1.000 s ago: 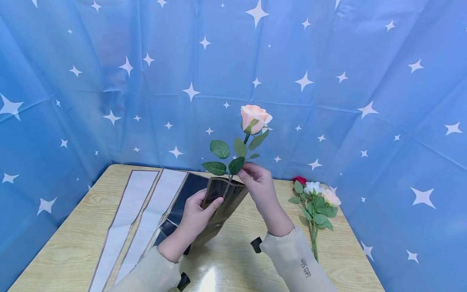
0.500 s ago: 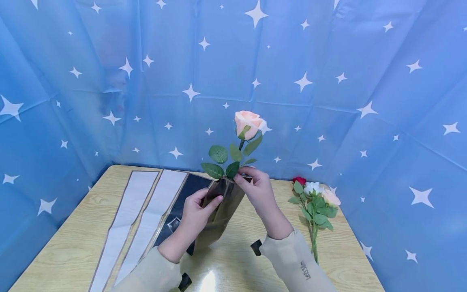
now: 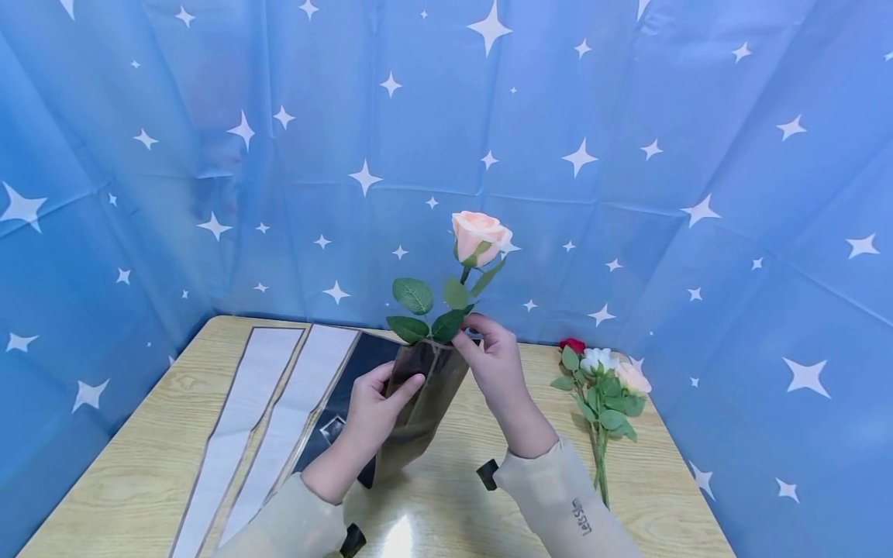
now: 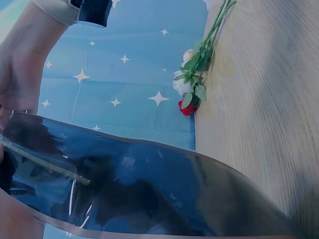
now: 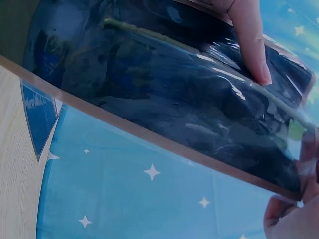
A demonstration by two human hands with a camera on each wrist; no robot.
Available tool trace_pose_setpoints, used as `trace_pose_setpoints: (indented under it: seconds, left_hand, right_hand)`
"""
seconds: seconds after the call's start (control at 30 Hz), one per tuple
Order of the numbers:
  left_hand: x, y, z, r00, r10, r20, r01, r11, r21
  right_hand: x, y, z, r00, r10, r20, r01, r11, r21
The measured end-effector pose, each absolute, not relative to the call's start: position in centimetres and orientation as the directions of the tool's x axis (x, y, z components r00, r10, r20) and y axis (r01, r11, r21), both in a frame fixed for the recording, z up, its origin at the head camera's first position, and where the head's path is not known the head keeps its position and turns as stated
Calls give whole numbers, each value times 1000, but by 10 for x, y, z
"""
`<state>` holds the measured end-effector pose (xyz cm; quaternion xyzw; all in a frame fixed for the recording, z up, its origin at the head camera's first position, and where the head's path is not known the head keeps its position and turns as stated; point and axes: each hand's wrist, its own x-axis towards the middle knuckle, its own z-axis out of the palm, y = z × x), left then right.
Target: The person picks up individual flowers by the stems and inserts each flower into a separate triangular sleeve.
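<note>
My left hand (image 3: 380,403) grips a dark, see-through flower sleeve (image 3: 425,418) near its open top, thumb across the front. A pale pink rose (image 3: 481,239) with green leaves stands in the sleeve's mouth, its bloom and leaves above the rim. At the mouth's right corner, my right hand (image 3: 497,349) pinches the rose's stem, fingertips right at the rim and partly behind a leaf. In the right wrist view the stem (image 5: 199,52) runs inside the clear film, and the left thumb (image 5: 251,45) presses on the sleeve. The left wrist view shows the stem's end (image 4: 82,180) within it.
Two white sleeves with dark borders, a left one (image 3: 240,411) and a right one (image 3: 296,403), lie on the wooden table (image 3: 125,465). Beside them lies a dark sleeve (image 3: 342,387). Red, white and pink flowers (image 3: 607,387) lie at right. A starry blue curtain (image 3: 314,155) hangs behind.
The rose has gone down and slightly left into the sleeve together with my right hand, then its bloom has turned a little to the right. My left hand keeps its grip on the sleeve.
</note>
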<state>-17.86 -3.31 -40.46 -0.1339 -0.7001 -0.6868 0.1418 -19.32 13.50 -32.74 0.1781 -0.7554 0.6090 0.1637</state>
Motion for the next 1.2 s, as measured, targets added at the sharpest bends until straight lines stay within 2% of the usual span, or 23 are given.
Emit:
trace_pose_setpoints:
  seconds: [0.43, 0.83, 1.2]
  left_hand:
    - [-179, -33, -406, -975, -1, 222, 221, -85, 972]
    - [-181, -32, -404, -995, -40, 87, 95, -259, 961]
    - [-180, -33, -403, -997, -43, 70, 79, -267, 961]
  right_hand:
    - [-194, 138, -331, -848, -107, 519, -526, 51, -849]
    - [-195, 138, -333, -819, -103, 564, -569, 25, -822]
    - [-192, 136, -331, -823, -92, 560, -567, 99, -818]
